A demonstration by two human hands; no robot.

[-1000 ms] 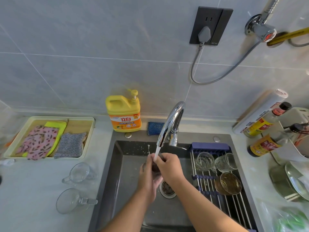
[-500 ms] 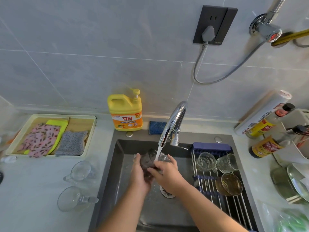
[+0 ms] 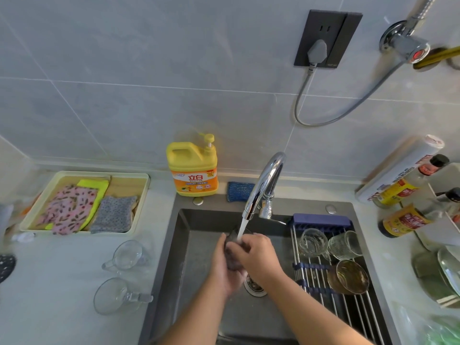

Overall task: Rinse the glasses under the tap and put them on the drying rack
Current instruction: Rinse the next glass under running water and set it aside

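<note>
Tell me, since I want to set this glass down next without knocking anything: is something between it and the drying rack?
Nothing visible blocks the way. The dark glass, held by both the left hand and the right hand, has open sink between it and the drying rack. Three glasses fill the rack's far end; the near bars look free.

yellow detergent bottle point(image 3: 193, 168), cloth tray point(image 3: 139, 207), blue sponge point(image 3: 239, 191)

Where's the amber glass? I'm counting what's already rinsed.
Head view, right: the amber glass lies on the rack over the sink, nearer the person than two clear glasses.
</note>
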